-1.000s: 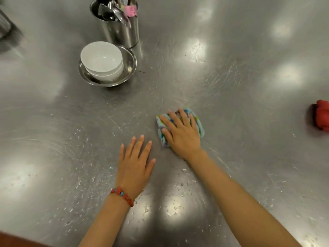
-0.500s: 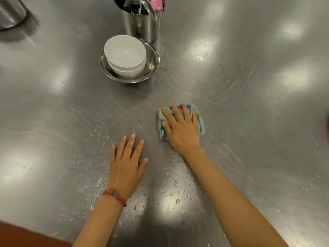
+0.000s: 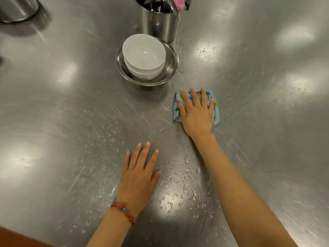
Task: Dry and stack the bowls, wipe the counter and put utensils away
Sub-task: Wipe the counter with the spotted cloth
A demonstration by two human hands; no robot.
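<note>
My right hand [image 3: 197, 113] presses flat, fingers straight, on a folded blue patterned cloth [image 3: 215, 111] on the steel counter [image 3: 71, 122]. My left hand [image 3: 138, 177] lies flat on the counter nearer to me, with a red bead bracelet on its wrist. Two white bowls [image 3: 144, 54] are stacked inside a shallow steel bowl [image 3: 170, 68] behind the cloth. A steel utensil holder [image 3: 158, 24] stands behind the bowls with metal utensils and a pink brush [image 3: 179, 2] in it. Water drops [image 3: 181, 186] lie between my forearms.
A steel container [image 3: 16, 8] stands at the far left corner of the view. A reddish-brown strip [image 3: 16, 237] runs along the counter's near edge at bottom left. Fine droplets speckle the counter left of my left hand.
My right hand has slid the cloth away from me and slightly right, toward the bowls. The view has swung left, and the red object at the right edge is out of sight. My left hand stays flat.
</note>
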